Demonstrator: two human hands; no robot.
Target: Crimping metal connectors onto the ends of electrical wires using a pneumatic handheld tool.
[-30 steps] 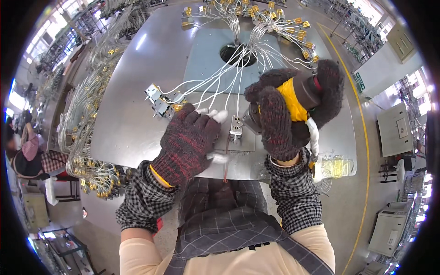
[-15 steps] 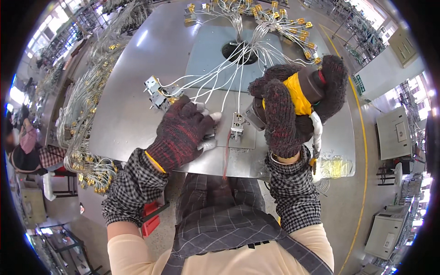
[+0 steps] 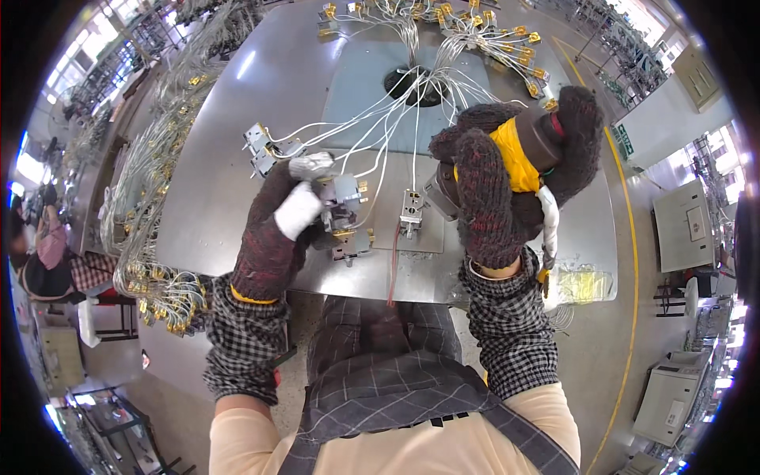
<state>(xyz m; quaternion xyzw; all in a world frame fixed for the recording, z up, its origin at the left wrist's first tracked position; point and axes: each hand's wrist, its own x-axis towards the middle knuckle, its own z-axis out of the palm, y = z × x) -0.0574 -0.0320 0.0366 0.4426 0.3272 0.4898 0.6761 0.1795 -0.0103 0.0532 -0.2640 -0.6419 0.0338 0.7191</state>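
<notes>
My left hand (image 3: 277,229), in a dark knit glove with white fingertips, grips a small grey metal part (image 3: 342,202) with brass terminals, held just above the front of the steel table (image 3: 229,182). My right hand (image 3: 507,178), also gloved, is closed around a yellow and dark powered screwdriver (image 3: 526,150) with a white hose hanging from it. Between the hands a second grey part (image 3: 412,212) stands on a small plate. White wires (image 3: 380,119) fan from a hole in the table to the parts.
Another grey part (image 3: 260,146) sits further left on the table. Connectors with yellow tips (image 3: 475,32) line the far edge. Bundles of wire harness (image 3: 150,198) hang at the left. A clear bag (image 3: 582,283) lies at the right front corner. A person (image 3: 47,253) sits far left.
My left hand turned from lying flat on the table to gripping the grey part and lifting it. My right hand stayed put with the screwdriver.
</notes>
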